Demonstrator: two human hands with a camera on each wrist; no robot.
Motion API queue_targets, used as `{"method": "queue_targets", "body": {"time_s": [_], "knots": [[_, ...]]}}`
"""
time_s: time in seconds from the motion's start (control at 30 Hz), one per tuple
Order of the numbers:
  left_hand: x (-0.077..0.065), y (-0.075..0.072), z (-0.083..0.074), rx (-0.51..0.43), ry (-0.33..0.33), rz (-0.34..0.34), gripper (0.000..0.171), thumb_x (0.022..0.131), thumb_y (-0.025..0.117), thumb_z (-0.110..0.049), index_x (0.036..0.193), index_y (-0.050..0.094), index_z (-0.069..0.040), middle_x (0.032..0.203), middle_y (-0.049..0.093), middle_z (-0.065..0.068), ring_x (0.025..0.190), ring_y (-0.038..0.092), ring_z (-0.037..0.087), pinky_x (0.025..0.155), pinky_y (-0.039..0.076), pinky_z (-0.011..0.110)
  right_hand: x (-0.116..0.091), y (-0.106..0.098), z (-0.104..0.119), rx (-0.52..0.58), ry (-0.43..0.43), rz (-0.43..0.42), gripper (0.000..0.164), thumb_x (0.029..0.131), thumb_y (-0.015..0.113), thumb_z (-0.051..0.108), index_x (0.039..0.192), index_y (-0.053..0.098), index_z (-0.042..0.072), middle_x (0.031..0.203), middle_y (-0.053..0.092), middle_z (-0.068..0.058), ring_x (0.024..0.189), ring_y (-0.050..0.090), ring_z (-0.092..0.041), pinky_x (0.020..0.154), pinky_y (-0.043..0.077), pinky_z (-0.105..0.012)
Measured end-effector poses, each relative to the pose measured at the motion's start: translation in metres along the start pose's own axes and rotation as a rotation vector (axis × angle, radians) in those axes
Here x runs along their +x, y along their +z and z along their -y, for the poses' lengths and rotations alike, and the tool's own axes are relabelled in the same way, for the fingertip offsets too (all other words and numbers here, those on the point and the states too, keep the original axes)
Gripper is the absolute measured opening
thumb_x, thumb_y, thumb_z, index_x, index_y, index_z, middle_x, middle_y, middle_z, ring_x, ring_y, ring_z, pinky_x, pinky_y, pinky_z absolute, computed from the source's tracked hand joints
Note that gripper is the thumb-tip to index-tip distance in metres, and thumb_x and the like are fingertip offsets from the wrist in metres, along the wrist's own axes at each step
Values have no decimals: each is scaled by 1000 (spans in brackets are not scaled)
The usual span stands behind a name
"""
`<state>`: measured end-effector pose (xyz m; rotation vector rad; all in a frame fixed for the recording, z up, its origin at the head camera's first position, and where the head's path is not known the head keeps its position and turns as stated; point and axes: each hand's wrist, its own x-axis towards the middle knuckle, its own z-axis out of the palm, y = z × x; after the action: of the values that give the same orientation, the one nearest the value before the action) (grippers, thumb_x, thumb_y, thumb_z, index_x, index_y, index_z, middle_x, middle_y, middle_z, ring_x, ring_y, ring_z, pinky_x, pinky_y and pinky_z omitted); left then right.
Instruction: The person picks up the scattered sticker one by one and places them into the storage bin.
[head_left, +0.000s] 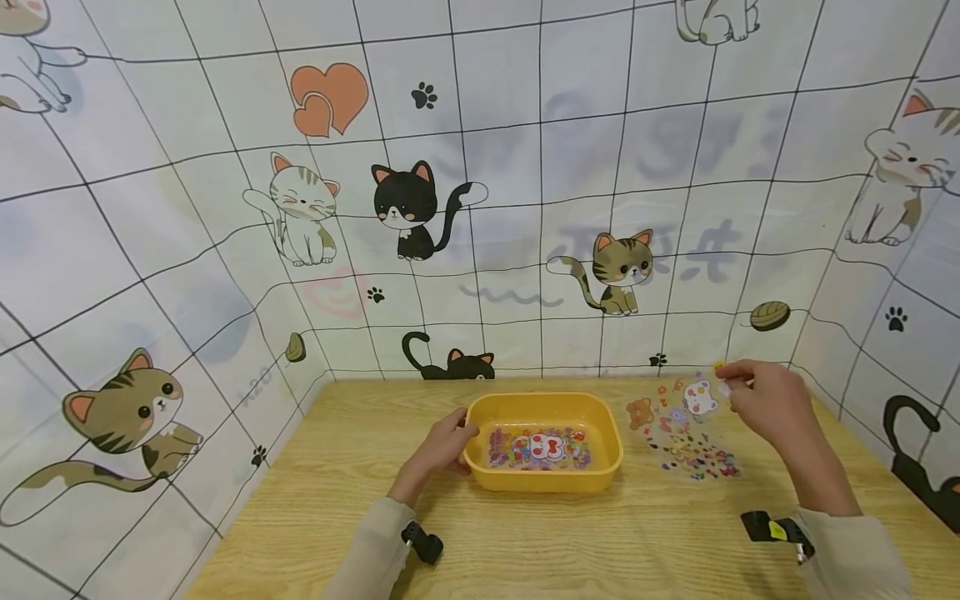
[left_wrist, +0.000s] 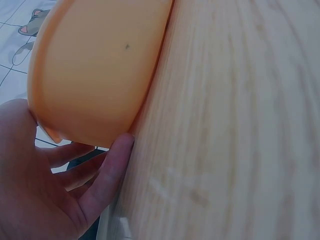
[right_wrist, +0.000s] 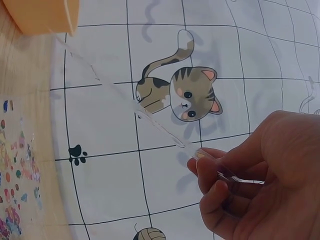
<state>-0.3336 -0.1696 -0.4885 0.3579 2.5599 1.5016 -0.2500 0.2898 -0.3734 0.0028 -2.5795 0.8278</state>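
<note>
A yellow plastic basin (head_left: 543, 482) stands on the wooden table, with a sheet of colourful stickers (head_left: 547, 447) with a white cartoon face lying inside. My left hand (head_left: 444, 446) grips the basin's left end, thumb at the rim; the left wrist view shows its fingers along the outer wall (left_wrist: 100, 90). To the right of the basin, my right hand (head_left: 768, 404) pinches the edge of a clear plastic sticker sheet (head_left: 700, 398) that bears a brown bear and a white animal face. Seen from the right wrist, this sheet is a thin slanting edge (right_wrist: 150, 125) between thumb and fingers.
Small, colourful stickers (head_left: 697, 457) show over the table right of the basin. Pale wood (head_left: 525, 542) runs along the front. A white gridded cloth (head_left: 510, 167) with cartoon cats rises behind and at both sides.
</note>
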Motion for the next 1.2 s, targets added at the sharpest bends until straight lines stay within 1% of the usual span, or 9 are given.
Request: {"method": "queue_targets", "body": {"time_s": [0.2,0.4,0.6,0.77,1.0,1.2], "knots": [[1,-1,1,5,6,-4,43,101,51,-29,138,55,-9,121,61,17,73,69,20,53,65,39,-1,-4,5,1,6,3,34,103,46,9,122,68,-8,98,71,-29,59,55,-17,42,33,-29],[1,0,0,-4,4,-3,42,101,51,-29,138,55,-9,122,60,17,73,69,20,54,65,39,-2,-5,6,-1,8,-4,34,103,45,10,122,68,-7,104,70,-32,57,51,-17,42,32,-29],[2,0,0,-11,3,-1,41,101,51,-29,137,55,-9,119,60,16,73,69,19,54,65,39,-2,-3,5,-3,10,-14,33,103,47,9,121,68,-8,100,70,-30,61,54,-18,42,34,-28],[2,0,1,-7,2,-2,42,101,51,-29,138,55,-9,120,60,17,72,69,19,54,65,39,-2,-3,5,-6,13,-9,32,103,47,9,120,68,-9,97,71,-29,62,55,-19,43,35,-28],[1,1,1,-1,5,-2,41,101,51,-29,137,55,-9,119,61,17,70,69,19,53,65,39,-1,-2,5,-10,5,0,33,104,46,9,120,68,-9,100,70,-31,60,52,-19,43,34,-29],[1,1,1,-1,5,-2,41,101,51,-29,136,55,-9,120,62,17,72,69,19,53,65,39,-2,-2,5,-15,4,3,34,104,46,10,121,68,-9,102,70,-32,59,52,-19,43,34,-29]]}}
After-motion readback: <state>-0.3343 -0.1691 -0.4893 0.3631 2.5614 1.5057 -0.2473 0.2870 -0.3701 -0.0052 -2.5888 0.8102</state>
